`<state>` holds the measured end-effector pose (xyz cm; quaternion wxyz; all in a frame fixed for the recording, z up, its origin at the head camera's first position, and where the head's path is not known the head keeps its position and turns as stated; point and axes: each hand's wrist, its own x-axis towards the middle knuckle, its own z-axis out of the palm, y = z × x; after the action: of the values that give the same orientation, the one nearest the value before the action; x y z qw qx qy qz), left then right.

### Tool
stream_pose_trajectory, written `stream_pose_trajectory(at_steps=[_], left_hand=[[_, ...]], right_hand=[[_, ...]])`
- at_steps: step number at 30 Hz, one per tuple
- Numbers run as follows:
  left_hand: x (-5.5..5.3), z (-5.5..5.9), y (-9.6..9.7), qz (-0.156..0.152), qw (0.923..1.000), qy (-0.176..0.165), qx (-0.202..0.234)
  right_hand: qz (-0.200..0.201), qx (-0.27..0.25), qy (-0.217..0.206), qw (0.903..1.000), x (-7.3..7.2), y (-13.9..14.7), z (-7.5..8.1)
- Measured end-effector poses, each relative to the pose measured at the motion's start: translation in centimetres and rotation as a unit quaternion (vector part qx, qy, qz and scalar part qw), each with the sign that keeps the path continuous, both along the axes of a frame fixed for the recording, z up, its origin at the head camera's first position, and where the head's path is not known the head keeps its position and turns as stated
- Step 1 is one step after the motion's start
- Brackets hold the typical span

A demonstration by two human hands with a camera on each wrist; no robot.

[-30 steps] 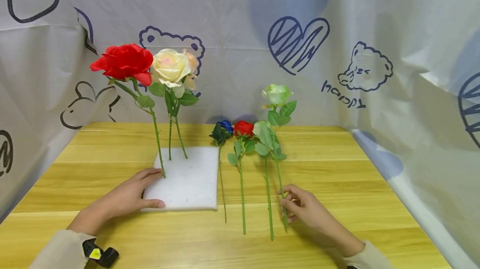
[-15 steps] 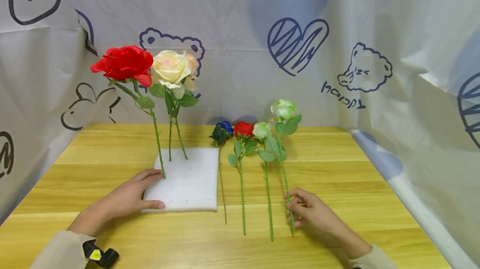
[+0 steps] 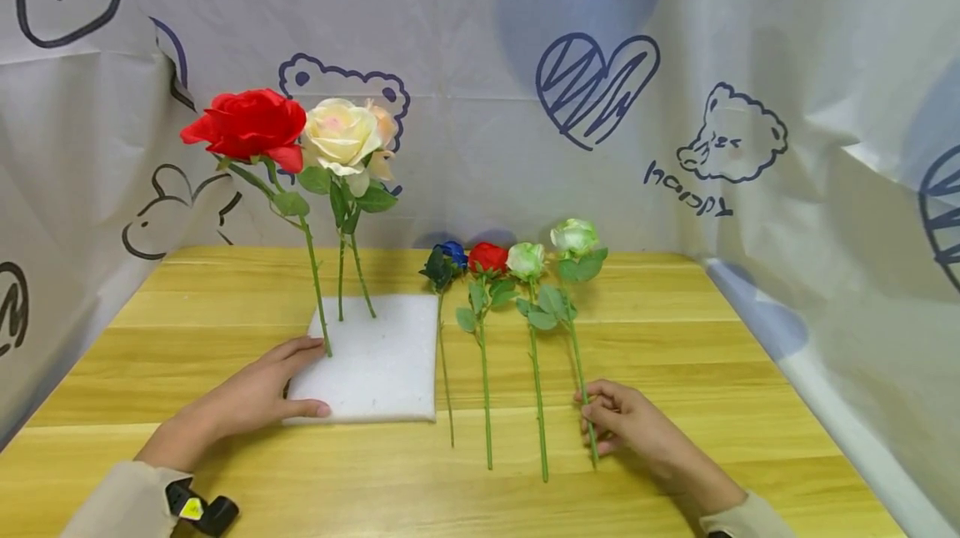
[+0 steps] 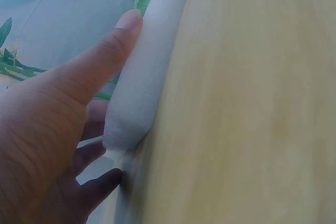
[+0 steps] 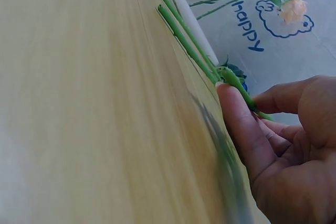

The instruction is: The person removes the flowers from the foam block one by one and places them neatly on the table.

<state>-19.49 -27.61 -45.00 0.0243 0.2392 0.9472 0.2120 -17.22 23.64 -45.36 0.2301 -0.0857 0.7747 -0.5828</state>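
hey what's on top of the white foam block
On the foam block stand a red rose, a cream rose and a peach rose. The left hand touches its left side. Any stem ends inside are hidden.

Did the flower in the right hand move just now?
Yes: its green bloom went down and a bit right, farther below the scribbled heart.

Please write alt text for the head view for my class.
A person's right hand holds a pale green rose by its stem, beside three more flowers lying on a wooden table; the left hand touches a white block bearing three standing roses.
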Motion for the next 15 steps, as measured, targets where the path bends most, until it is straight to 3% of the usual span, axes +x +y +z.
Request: stream_pose_trajectory(at_steps=[15], left_hand=[[0.03, 0.09, -0.01, 0.006, 1.0000, -0.002, -0.002]], right_hand=[[0.022, -0.027, -0.019, 0.9992, -0.28, 0.69, -0.71]])
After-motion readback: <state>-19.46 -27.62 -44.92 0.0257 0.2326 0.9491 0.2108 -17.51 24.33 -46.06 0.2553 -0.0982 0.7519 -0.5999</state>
